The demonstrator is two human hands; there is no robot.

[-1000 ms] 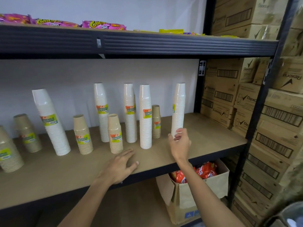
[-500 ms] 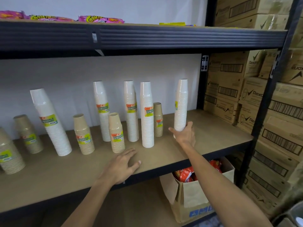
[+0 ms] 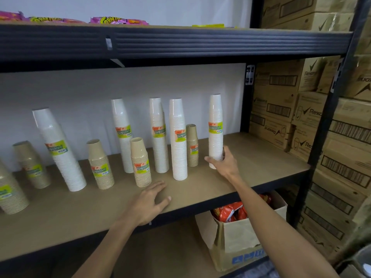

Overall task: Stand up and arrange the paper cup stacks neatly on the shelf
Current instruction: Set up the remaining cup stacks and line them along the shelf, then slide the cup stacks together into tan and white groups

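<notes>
Our right hand (image 3: 223, 164) wraps its fingers (image 3: 226, 152) and thumb round the foot of the rightmost tall white cup stack (image 3: 215, 121). The stack stands upright on the shelf (image 3: 261, 157), apart from the other stacks to its left. Our left hand (image 3: 148, 203) lies flat near the shelf's front edge, fingers spread, holding nothing. We judge the sleeved stack light but top-heavy and easily crushed. A low, gentle hold near the base should let us slide it, and a second hold by the label (image 3: 215, 127) would steady it if lifted.
</notes>
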